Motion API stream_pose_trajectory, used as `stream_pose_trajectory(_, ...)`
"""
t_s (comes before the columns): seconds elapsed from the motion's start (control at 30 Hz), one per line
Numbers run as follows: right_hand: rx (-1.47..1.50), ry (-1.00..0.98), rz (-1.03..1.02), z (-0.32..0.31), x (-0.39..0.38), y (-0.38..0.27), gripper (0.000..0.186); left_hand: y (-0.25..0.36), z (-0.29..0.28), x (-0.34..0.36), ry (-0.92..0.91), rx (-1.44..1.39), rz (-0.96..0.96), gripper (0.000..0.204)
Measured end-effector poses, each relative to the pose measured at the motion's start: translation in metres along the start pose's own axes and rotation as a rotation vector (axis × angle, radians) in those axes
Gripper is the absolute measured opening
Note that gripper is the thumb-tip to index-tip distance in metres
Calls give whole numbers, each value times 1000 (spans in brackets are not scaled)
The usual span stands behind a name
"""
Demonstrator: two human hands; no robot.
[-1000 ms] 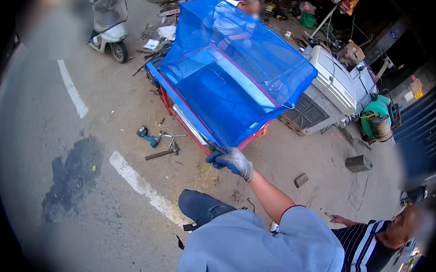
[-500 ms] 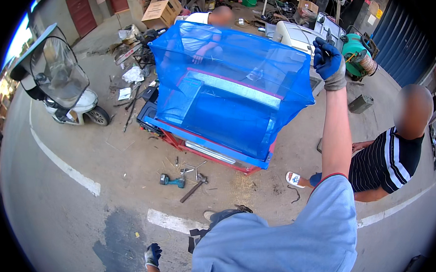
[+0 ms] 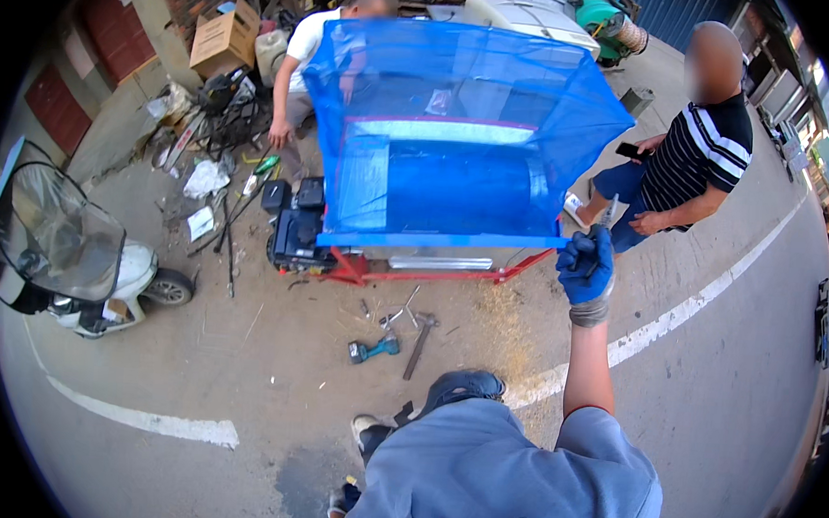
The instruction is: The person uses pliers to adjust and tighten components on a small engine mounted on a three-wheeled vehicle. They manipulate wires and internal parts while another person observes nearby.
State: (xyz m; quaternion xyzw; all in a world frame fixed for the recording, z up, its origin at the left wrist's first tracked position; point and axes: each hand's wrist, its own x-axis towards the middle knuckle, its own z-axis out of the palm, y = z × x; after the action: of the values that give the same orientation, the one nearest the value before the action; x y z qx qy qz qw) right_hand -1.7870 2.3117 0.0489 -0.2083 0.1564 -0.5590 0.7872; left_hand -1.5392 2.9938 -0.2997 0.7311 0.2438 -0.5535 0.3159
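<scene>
In a blue-and-grey work glove, my right hand (image 3: 585,271) is raised beside the near right corner of a blue mesh net (image 3: 470,93). Its fingers are curled round a slim silvery metal tool (image 3: 609,211) that points upward; the exact kind is unclear. The net drapes over a red-framed machine (image 3: 376,274) with a sheet-metal trough seen through the mesh. Down by my side, my gloved left hand (image 3: 348,496) is partly covered by my own body, so its fingers do not show clearly.
On the ground lie a teal cordless drill (image 3: 372,351), a hammer (image 3: 419,344) and a cross wrench (image 3: 401,310). A black engine (image 3: 299,234) adjoins the machine. One person (image 3: 312,61) crouches behind; another (image 3: 687,161) holds a phone. A scooter (image 3: 104,271) stands left.
My view has turned right. My right hand has come down from above the net to its near right corner. The person behind now reaches down at the left; the other person has straightened up.
</scene>
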Motion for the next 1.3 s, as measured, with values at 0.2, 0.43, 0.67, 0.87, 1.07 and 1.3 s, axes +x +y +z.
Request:
stream_pose_trajectory(0.2,-111,90,-154,-8,-109,60,23,160,-224,51,206,120,202,27)
stream_pose_trajectory(0.43,-82,102,-88,2,-147,156,28,326,-282,92,158,162,390,38)
stream_pose_trajectory(0.67,-67,401,-20,4,-84,313,38,410,-274,93,-37,230,392,41)
stream_pose_trajectory(0.87,-71,442,162,50,-5,443,51,470,-351,85,36,131,307,38)
stream_pose_trajectory(1.07,-392,313,71,93,18,481,32,548,-400,114,140,321,147,32)
stream_pose_trajectory(1.3,-1126,366,-128,103,-24,533,16,720,-405,200,20,550,312,38)
